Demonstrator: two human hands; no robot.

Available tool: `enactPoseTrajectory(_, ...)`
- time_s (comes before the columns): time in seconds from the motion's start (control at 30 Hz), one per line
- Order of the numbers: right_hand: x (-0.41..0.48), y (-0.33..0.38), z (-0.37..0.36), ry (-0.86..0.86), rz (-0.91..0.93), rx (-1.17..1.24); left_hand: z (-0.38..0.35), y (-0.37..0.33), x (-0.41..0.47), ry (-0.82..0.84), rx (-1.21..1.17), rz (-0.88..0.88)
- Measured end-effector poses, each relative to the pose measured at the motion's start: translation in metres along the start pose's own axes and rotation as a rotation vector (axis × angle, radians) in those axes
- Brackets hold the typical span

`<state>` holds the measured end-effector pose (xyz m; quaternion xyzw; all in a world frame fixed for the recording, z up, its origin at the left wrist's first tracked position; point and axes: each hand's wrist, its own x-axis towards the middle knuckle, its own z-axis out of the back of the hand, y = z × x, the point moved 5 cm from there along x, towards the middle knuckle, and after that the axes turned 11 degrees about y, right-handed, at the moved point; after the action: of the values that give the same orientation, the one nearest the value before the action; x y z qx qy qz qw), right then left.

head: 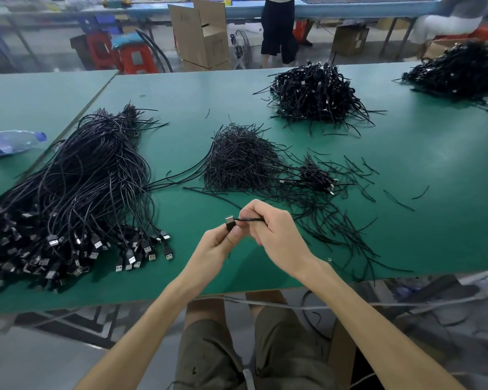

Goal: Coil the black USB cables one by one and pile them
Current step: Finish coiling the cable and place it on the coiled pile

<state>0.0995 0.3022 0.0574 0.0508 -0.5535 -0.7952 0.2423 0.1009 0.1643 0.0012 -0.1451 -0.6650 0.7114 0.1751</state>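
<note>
Now we hold one black USB cable (pixel 251 219) just right of the big uncoiled bundle (pixel 76 178) lying on the green bench (pixel 420 198): our left hand (pixel 219 247) pinches the plug (pixel 229 223), our right hand (pixel 276 235) pinches the cord beside it. Farther right of the bundle sits a pile of coiled cables (pixel 319 94).
</note>
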Motion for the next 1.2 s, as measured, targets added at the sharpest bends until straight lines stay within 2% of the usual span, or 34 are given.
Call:
enactPoseTrajectory(0.07, -0.002, 0.003, -0.003, 0.021, 0.027, -0.066, -0.003, 0.001, -0.001, -0.020, -0.143, -0.007)
enactPoseTrajectory(0.17, -0.003, 0.004, -0.005, 0.075, 0.040, -0.159, -0.008, -0.005, 0.003, 0.045, -0.405, -0.079)
enactPoseTrajectory(0.27, -0.003, -0.004, -0.020, 0.192, 0.025, -0.425, -0.001, -0.015, 0.007, 0.042, -0.658, -0.133)
enactPoseTrajectory(0.37, -0.009, -0.024, -0.036, 0.335, -0.060, -0.502, 0.012, -0.025, 0.007, 0.004, -0.943, -0.139)
enactPoseTrajectory(0.43, -0.009, -0.039, -0.033, 0.355, -0.135, -0.537, 0.019, -0.028, 0.003, -0.047, -0.975, -0.138)
enactPoseTrajectory(0.5, -0.008, -0.054, -0.024, 0.356, -0.203, -0.607, 0.021, -0.029, -0.004, -0.077, -0.880, -0.114)
enactPoseTrajectory(0.57, -0.006, -0.065, -0.016, 0.344, -0.223, -0.688, 0.019, -0.029, -0.010, -0.091, -0.668, -0.100)
enactPoseTrajectory(0.7, 0.000, -0.064, -0.006, 0.290, -0.163, -0.752, 0.012, -0.028, -0.015, -0.003, -0.183, -0.092)
enactPoseTrajectory(0.8, 0.006, -0.056, -0.002, 0.269, -0.114, -0.798, 0.006, -0.018, -0.014, 0.088, 0.116, -0.014)
enactPoseTrajectory(0.9, 0.010, -0.047, -0.001, 0.264, -0.124, -0.649, 0.005, -0.002, -0.012, 0.155, 0.342, 0.046)
enactPoseTrajectory(1.0, 0.010, -0.035, -0.001, 0.244, -0.132, -0.530, 0.010, 0.012, -0.010, 0.134, 0.583, 0.060)
enactPoseTrajectory(1.1, 0.009, -0.026, -0.005, 0.232, -0.125, -0.476, 0.012, 0.020, -0.008, 0.073, 0.623, 0.096)
enactPoseTrajectory(1.13, 0.008, -0.023, -0.006, 0.224, -0.115, -0.461, 0.012, 0.018, -0.008, 0.036, 0.540, 0.077)
enactPoseTrajectory(1.2, 0.005, -0.018, -0.010, 0.215, -0.088, -0.451, 0.012, 0.012, -0.007, -0.067, 0.203, 0.033)
